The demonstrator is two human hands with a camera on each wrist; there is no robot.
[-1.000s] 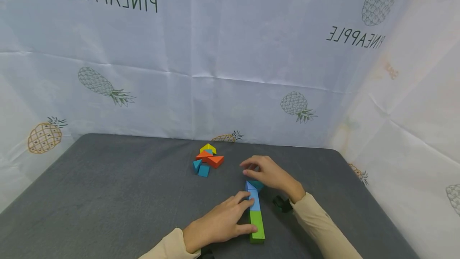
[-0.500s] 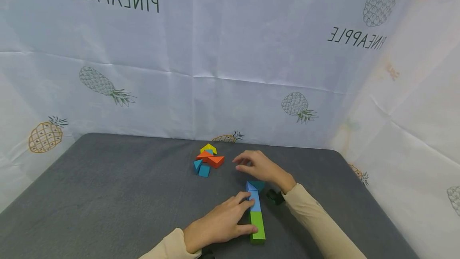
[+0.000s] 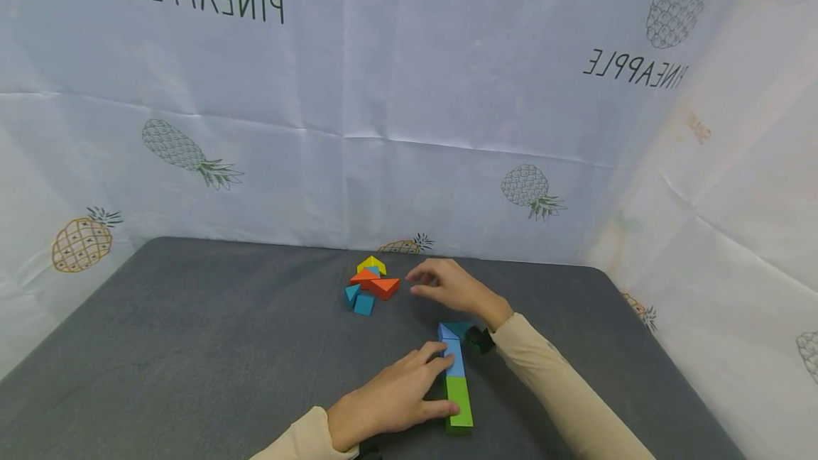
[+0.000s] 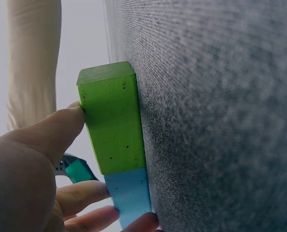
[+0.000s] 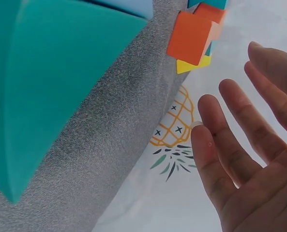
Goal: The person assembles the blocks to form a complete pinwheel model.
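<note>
Green block (image 3: 460, 390) and blue block (image 3: 455, 368) lie end to end on the table (image 3: 224, 325) in the head view, the left hand (image 3: 393, 389) resting unclenched on both, the right hand (image 3: 459, 287) holding nothing near the orange blocks (image 3: 385, 289). Only the left wrist view shows specks (image 4: 127, 146) on the green side. Right wrist view alone shows parted fingers (image 5: 211, 108), a teal block (image 5: 61, 63) filling one corner.
</note>
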